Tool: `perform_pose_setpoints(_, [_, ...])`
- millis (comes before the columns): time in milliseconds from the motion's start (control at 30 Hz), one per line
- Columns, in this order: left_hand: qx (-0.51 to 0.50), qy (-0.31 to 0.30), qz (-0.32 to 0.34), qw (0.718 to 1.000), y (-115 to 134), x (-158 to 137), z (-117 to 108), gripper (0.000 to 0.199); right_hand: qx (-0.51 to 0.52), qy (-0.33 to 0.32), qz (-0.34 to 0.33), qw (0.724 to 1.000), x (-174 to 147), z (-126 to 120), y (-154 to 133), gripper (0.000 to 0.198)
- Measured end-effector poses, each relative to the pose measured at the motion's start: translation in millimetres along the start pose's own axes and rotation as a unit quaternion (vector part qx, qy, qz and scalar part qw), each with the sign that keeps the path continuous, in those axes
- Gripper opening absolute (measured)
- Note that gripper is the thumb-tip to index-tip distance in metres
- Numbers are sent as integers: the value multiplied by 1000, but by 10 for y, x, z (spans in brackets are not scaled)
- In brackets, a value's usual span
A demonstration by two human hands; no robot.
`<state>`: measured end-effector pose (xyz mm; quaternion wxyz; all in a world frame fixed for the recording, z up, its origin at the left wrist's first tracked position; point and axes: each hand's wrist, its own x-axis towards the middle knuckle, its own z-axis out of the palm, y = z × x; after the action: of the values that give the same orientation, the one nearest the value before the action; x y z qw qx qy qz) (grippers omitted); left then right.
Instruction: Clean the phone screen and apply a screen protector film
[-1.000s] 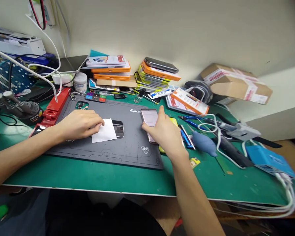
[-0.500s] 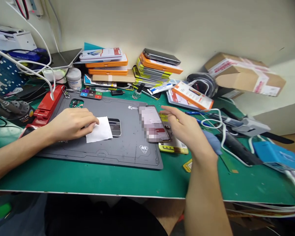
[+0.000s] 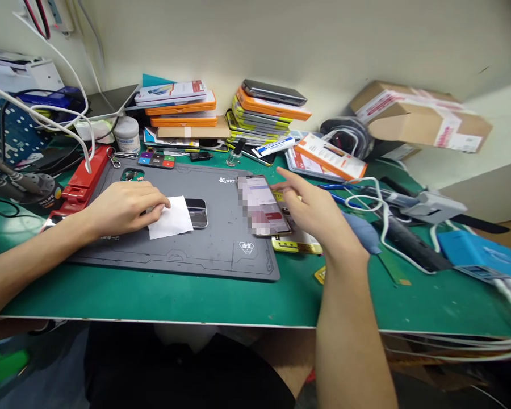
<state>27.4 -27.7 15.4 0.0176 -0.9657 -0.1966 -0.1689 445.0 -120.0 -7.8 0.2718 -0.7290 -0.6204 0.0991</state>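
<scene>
Behind mat (image 3: 215,250): case stacks (image 3: 262,122)
Desk (image 3: 221,298) right: blower (image 3: 363,232)
Left grip (image 3: 130,205): curled on wipe (image 3: 172,218), pinch unclear
Right grip (image 3: 319,213): half-open, empty

The one camera here rides on the person's head, facing forward and down over the green bench (image 3: 221,298), close enough that the left forearm (image 3: 34,261) enters at the side and the right forearm (image 3: 349,329) at the bottom. From up there I can see both the left hand (image 3: 130,210) and the right hand (image 3: 319,210) near mid-height, with the pale wall (image 3: 281,40) across the top and the wearer's dark-clothed lap (image 3: 183,375) below.
</scene>
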Motion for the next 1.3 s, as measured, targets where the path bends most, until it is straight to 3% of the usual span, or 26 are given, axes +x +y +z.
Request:
perform_pose_setpoints(233, [11, 10, 14, 1000, -6, 1, 4, 43, 80, -23, 8, 996, 42, 3, 149, 56])
perform_pose_setpoints(400, [12, 6, 10, 1000, -8, -5, 13, 41, 66, -30, -11, 997, 53, -3, 140, 58])
perform_pose_setpoints(600, [-8, 10, 3, 1000, -31, -14, 31, 41, 88, 12, 21, 996, 53, 57, 169, 53])
perform_pose_setpoints(900, [-3, 9, -9, 1000, -42, -30, 75, 46, 53, 23, -17, 998, 137, 116, 272, 60])
perform_pose_setpoints(1033, [0, 17, -6, 1000, -43, -31, 87, 43, 9, 27, -5, 1000, -106, 122, 66, 75])
perform_pose_setpoints(1200, [-2, 19, 2, 1000, -44, -30, 108, 39, -100, 127, 11, 987, -724, 366, -317, 110])
perform_pose_setpoints(1300, [-5, 19, 0, 1000, -50, -30, 122, 37, -135, 119, 13, 984, -868, 522, -482, 111])
